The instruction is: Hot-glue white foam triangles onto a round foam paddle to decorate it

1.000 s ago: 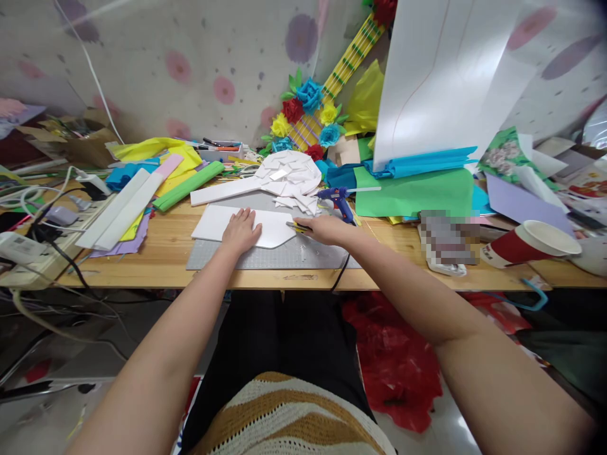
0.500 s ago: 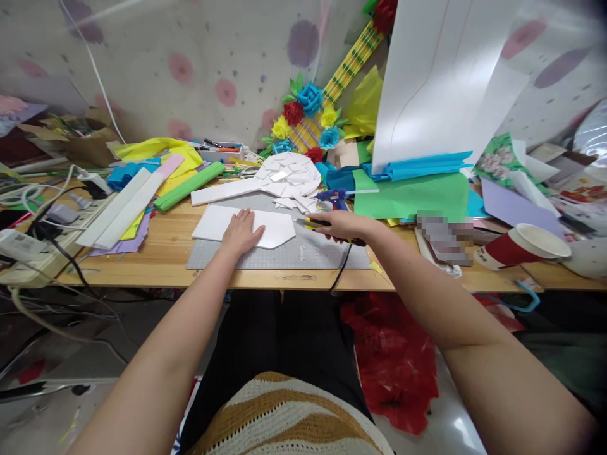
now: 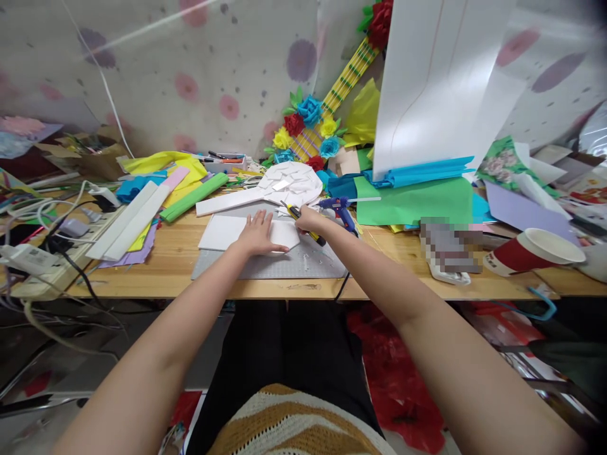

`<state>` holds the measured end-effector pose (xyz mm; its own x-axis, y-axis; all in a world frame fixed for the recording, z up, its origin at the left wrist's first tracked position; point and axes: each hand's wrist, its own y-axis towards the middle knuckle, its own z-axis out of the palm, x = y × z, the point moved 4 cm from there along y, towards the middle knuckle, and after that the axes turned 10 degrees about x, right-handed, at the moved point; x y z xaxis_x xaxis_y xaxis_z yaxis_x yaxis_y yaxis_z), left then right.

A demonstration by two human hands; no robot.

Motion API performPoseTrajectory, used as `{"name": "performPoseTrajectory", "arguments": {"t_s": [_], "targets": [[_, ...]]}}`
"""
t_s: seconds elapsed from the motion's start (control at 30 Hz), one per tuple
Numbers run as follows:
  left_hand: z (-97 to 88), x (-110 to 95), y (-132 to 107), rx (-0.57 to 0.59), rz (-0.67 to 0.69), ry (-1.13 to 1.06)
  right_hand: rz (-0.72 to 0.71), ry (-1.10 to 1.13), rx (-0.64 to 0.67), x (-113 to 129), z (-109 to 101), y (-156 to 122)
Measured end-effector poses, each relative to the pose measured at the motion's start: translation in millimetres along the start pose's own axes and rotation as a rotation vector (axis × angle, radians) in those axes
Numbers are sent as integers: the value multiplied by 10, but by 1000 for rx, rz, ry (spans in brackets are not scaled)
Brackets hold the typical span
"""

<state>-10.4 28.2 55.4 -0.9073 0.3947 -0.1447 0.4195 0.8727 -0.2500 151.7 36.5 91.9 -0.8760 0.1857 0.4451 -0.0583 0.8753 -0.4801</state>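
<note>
A white foam board piece (image 3: 219, 232) lies on a grey cutting mat (image 3: 265, 270). Spread over its right half is my left hand (image 3: 256, 236), fingers apart and thumb reaching toward the near edge. My right hand (image 3: 310, 220) grips a yellow and black utility knife (image 3: 315, 237). The knife slants, its tip pointing up and left above the board's far right side; whether the blade touches the board I cannot tell. Just beyond stands a heap of white scraps on a round white shape with a long strip (image 3: 290, 183). A blue glue gun (image 3: 345, 213) rests right of my right hand.
Crepe paper rolls (image 3: 194, 197) and a power strip (image 3: 71, 253) with cables occupy the left. Green paper (image 3: 412, 201), a phone-like blurred item (image 3: 448, 253) and a red paper cup (image 3: 531, 253) are on the right. A flower-decorated guitar shape (image 3: 327, 120) leans at the back.
My right hand has moved left with the knife, bringing it over the board's right end. My left hand has slid a little right, with its thumb spread wider. The view has shifted slightly.
</note>
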Motion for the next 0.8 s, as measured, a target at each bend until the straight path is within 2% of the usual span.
{"name": "performPoseTrajectory", "arguments": {"t_s": [0.07,0.13,0.3,0.43,0.57,0.7,0.8], "targets": [[51,-31,51,57,12,-9,-2,12,-4,27,0,26],[93,-38,75,38,15,-33,-10,30,3,45,13,52],[95,-34,19,-179,22,-65,-23,79,-18,83,48,99],[55,-62,-40,-281,38,-44,-56,94,-23,91,53,147],[52,-70,-52,-302,45,-53,-34,81,-187,70,-35,176],[76,-56,-50,-289,22,-69,-111,-71,-385,147,-188,155],[98,-49,-34,-268,-19,-78,-125,-116,-456,174,-311,163]]}}
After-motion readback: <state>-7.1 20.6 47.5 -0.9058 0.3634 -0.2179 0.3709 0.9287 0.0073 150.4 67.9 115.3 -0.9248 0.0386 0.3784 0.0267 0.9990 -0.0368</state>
